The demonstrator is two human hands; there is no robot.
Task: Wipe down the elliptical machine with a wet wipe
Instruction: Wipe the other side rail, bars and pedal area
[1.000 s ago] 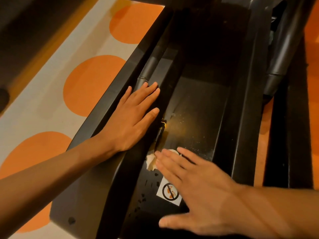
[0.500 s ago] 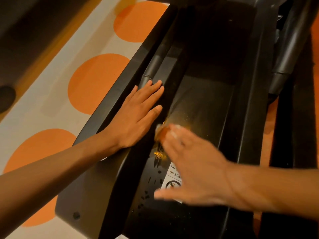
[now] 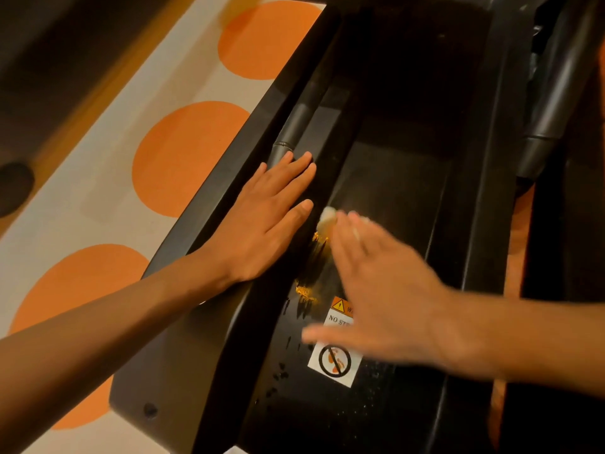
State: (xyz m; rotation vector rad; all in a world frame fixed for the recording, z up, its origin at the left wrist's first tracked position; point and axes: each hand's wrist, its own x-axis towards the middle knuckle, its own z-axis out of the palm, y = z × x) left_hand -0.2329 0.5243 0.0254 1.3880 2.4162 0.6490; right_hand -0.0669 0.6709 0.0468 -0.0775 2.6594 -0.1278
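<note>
The black elliptical machine base fills the middle of the head view. My left hand lies flat, fingers straight, on its left side rail. My right hand, blurred by motion, presses a small white wet wipe onto the black centre panel with straight fingers; only the wipe's tip shows beyond the fingertips. Yellow-orange crumbs streak the panel just left of that hand. A white warning sticker sits under my right thumb.
A black tubular arm runs along the left channel beyond my left fingertips, and another on the right. The floor on the left is cream with large orange circles. Dark specks dot the panel near the sticker.
My right hand has slid the wipe forward along the centre panel, uncovering the warning sticker and leaving a smeared trail of crumbs. My left hand has stayed on the rail.
</note>
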